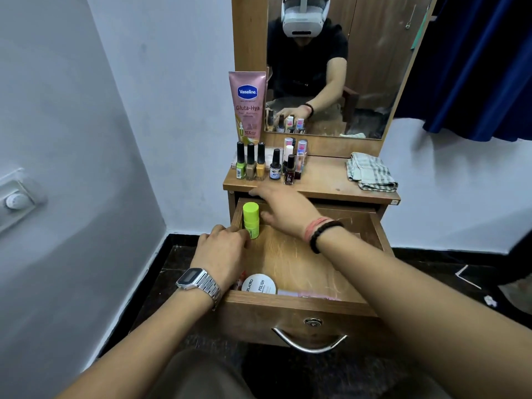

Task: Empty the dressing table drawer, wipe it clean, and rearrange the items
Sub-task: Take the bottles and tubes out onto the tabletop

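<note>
We count five nail polish bottles (260,162) standing on the tabletop, three in a row at the left and two beside them. Behind these we see two lip balm sticks (301,149), one pink tube (248,106) and one checked cloth (370,175). In the open drawer (299,305) we count one green bottle (251,217) and one round white tin (258,284).
</note>
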